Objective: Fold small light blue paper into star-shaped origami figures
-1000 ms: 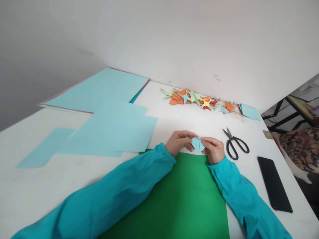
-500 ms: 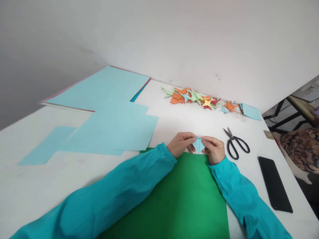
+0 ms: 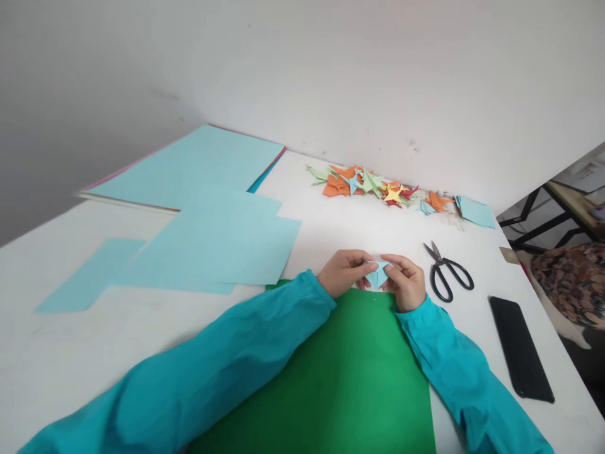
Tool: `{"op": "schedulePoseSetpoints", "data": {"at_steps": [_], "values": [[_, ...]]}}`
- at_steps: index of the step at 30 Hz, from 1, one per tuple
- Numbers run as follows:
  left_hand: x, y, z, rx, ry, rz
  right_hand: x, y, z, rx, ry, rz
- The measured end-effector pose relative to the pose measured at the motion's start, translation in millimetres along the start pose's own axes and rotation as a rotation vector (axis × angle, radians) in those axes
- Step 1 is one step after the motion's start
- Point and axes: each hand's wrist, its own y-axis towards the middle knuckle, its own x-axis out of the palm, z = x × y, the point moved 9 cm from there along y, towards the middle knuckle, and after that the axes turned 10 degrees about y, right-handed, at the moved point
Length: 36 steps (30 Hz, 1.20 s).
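A small folded light-blue paper [image 3: 377,279] is held between my two hands, just past the far edge of a green sheet [image 3: 359,366]. My left hand [image 3: 344,272] pinches its left side, with the thumb pressed on the front. From the other side my right hand [image 3: 405,280] grips it, thumb also on the front face. The paper tapers to a point at the bottom and has a crease down its middle. Both hands' other fingers are partly hidden behind it.
Black-handled scissors [image 3: 447,271] and a black phone [image 3: 520,350] lie to the right. Folded paper figures [image 3: 354,183] line the wall, near a stack of light-blue squares [image 3: 475,211]. Large light-blue sheets [image 3: 212,243] cover the left of the white table [image 3: 142,334].
Both thumbs have shifted from the upper edge down onto the front of the folded paper. The paper's top now looks flatter and wider. Nothing else has moved noticeably.
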Motion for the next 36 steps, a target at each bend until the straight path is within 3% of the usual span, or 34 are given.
{"op": "schedulePoseSetpoints", "data": {"at_steps": [7, 12, 36], "values": [[-3.8, 0.2, -1.2, 0.001, 0.019, 0.050, -0.9, 3.4, 4.2, 0.012, 0.007, -0.027], [-1.7, 0.9, -5.0, -0.007, 0.004, 0.030, -1.0, 0.9, 5.8, 0.057, -0.113, 0.006], [-0.2, -2.2, 4.5, 0.014, 0.109, 0.013, 5.0, -0.3, 3.2, 0.043, -0.175, -0.067]]}}
